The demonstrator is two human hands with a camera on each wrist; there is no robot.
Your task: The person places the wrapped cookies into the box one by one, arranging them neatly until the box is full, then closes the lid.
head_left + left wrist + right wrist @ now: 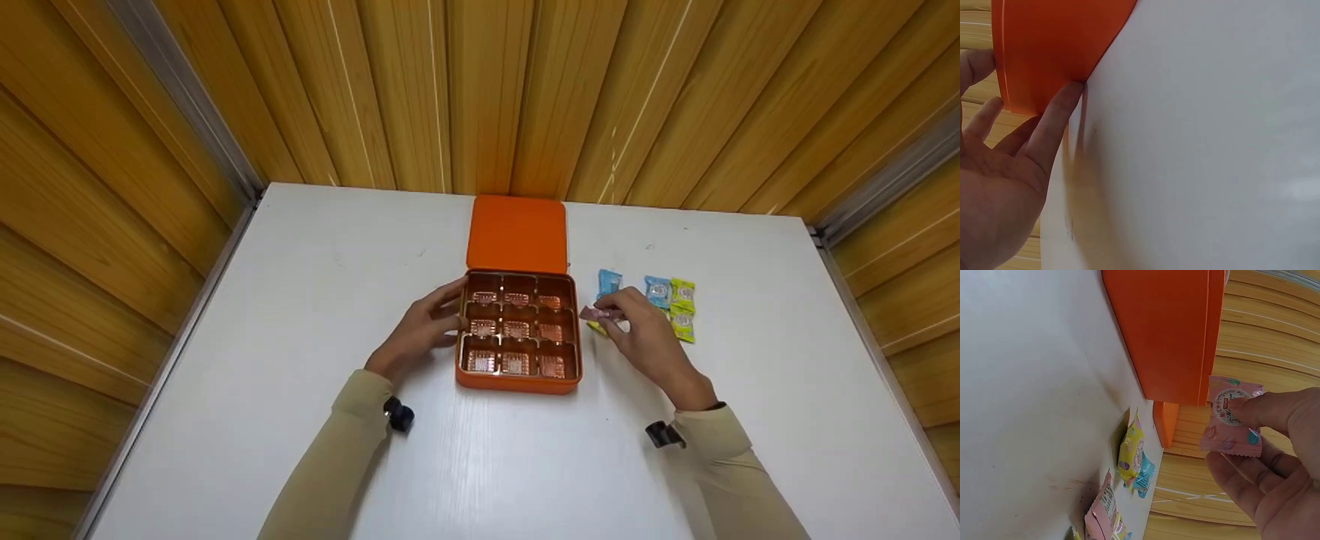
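Observation:
An orange tin (519, 385) sits in mid-table with a brown plastic insert (519, 339) divided into a grid of square compartments. My left hand (417, 334) touches the tin's left side, its fingers extended; the left wrist view shows fingertips (1077, 89) against the orange wall. Between thumb and fingers, my right hand (651, 341) pinches a pink wrapped candy (1230, 417) just off the tin's right rim. Below that hand lies a yellow candy (1130, 453), partly hidden in the head view. A blue candy (609, 280) lies just behind it.
The tin's orange lid (517, 234) lies behind it, near the wooden wall (405, 97). Right of my right hand are another blue candy (658, 289) and yellow-green candies (682, 292). A second pink candy (1100, 513) shows in the right wrist view.

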